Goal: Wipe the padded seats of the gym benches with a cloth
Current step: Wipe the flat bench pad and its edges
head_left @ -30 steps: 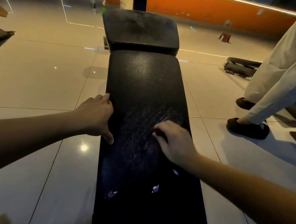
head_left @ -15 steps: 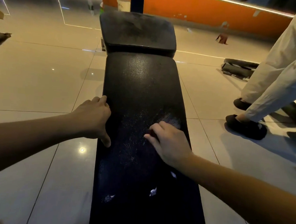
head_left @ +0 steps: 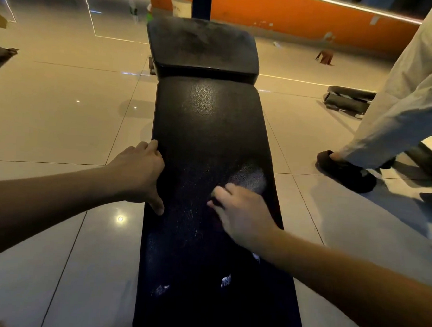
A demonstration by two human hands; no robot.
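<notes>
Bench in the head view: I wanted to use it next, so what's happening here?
A person is wiping the long bench pad. Their right hand presses a dark cloth, mostly hidden under it, on its middle, beside a dull smear. Their left hand grips the pad's left edge. The short pad beyond looks dusty. Another person stands at right.

Two hands (head_left: 137, 171) (head_left: 243, 214), two bench pads (head_left: 207, 118) (head_left: 202, 46), one cloth (head_left: 215, 202)

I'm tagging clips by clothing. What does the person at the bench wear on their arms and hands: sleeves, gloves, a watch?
Nothing visible. The left forearm and right forearm are bare up to the frame edge, with no sleeve in view. The left hand and right hand are ungloved, and no watch, band or ring shows on the wrists or fingers.
</notes>
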